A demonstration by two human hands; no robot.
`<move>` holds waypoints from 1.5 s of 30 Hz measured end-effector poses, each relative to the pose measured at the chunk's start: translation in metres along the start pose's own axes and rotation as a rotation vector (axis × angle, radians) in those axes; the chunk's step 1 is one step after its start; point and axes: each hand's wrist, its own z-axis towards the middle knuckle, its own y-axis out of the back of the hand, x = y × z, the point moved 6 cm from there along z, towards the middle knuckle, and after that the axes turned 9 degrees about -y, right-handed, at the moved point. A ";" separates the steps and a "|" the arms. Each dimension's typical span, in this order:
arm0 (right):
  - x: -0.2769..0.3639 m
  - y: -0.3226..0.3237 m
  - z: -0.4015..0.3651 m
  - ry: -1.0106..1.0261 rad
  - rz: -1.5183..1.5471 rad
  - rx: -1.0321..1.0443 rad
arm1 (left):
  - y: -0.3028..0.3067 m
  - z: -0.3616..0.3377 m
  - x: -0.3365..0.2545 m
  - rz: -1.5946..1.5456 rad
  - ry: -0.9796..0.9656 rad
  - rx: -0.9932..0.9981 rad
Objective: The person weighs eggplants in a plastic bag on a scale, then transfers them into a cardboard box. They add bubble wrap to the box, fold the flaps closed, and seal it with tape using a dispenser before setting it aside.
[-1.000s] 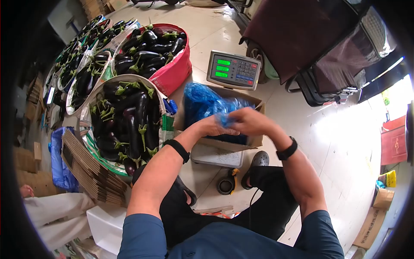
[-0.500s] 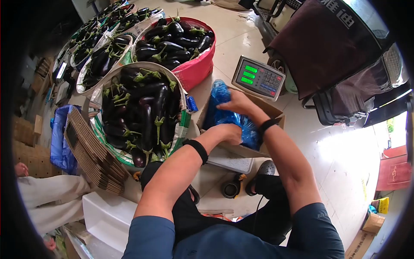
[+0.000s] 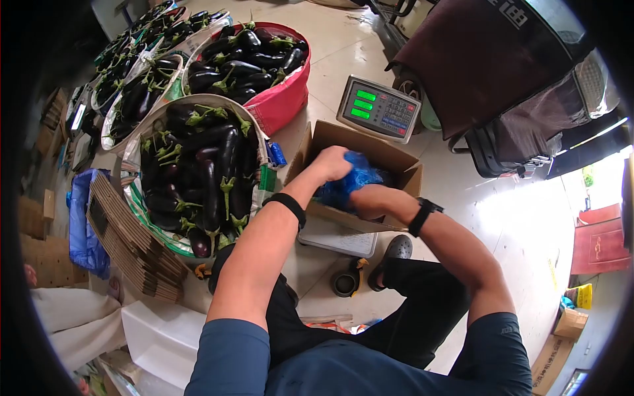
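A crumpled blue plastic bag (image 3: 360,173) is bunched up in an open cardboard box (image 3: 403,153). My left hand (image 3: 333,163) is closed on the bag's upper left part. My right hand (image 3: 371,200) is closed on its lower front part, palm down, with the fingertips mostly hidden. Under the box shows the pale platform of a scale (image 3: 338,241), and its display panel (image 3: 378,109) with three green windows stands just behind. What lies under the bag in the box cannot be made out.
Sacks full of eggplants (image 3: 205,158) stand at the left, one in a red sack (image 3: 284,99). Flattened cardboard (image 3: 132,244) leans near a blue bag (image 3: 89,224). A tape roll (image 3: 344,284) lies by my feet. Another person's pale trouser leg (image 3: 76,310) is at lower left.
My left hand has moved up and back on the bag, while my right has come down to its front. The bag is bunched smaller, uncovering the back of the box. The view has shifted slightly.
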 end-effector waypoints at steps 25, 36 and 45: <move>-0.035 -0.038 0.027 -0.289 0.090 -0.185 | 0.119 -0.051 0.014 0.208 -0.072 -0.154; -0.038 0.013 -0.041 -0.426 0.245 -0.145 | 0.129 -0.052 0.017 0.306 -0.068 -0.255; -0.147 0.035 -0.168 -0.627 0.692 -0.848 | 0.136 -0.061 0.003 0.303 -0.041 -0.274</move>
